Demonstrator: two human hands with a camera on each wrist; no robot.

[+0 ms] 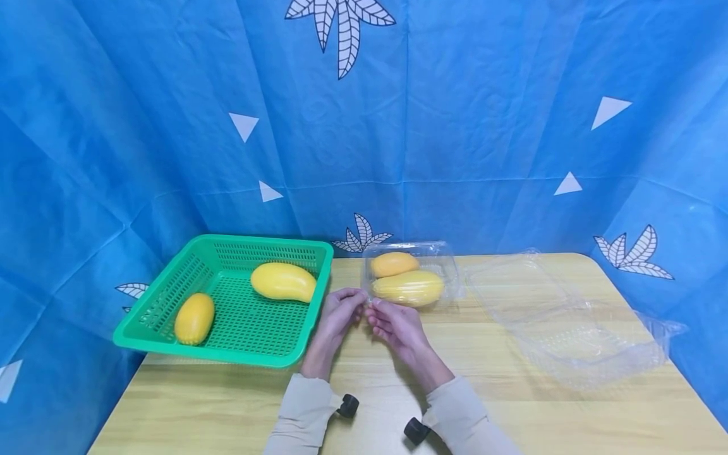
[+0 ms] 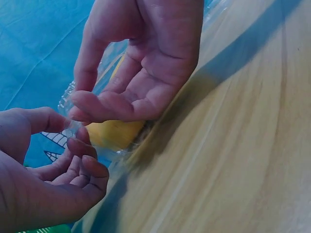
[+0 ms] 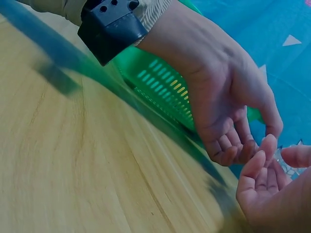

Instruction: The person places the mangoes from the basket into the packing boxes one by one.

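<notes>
Box: the clear box (image 1: 442, 258) sat at the back of the surface (image 1: 216, 411), right of the basket (image 1: 267, 239), with the long fruit (image 1: 408, 289) in front of the oval fruit (image 1: 394, 264) inside; glare over the front fruit suggested a lid above it.
Left hand: the left hand (image 1: 341, 313) pinched the plastic at the box's near left corner, thumb against fingertip.
Right hand: the right hand (image 1: 398, 325) met it there, thumb and forefinger appearing to pinch the same edge, other fingers loosely bent.
Handling: the plastic was probably thin, springy and slick, the walls light and easily dented or cracked; the fruit likely gave most of the weight and could roll.
Hold: the rim corners looked the best grip; to lift, a palm underneath would likely be safer than squeezed sides.
Basket: green, slatted, with the curved fruit (image 1: 282, 282) against its right side and the small fruit (image 1: 194, 319) near its front left; its right wall crowded the left forearm.
Open box: the open box (image 1: 591, 335) lay spread to the right, apart from the hands, its clear edges hard to see.
Backdrop: blue cloth (image 1: 489, 126) hung close behind the box, limiting reach beyond.
</notes>
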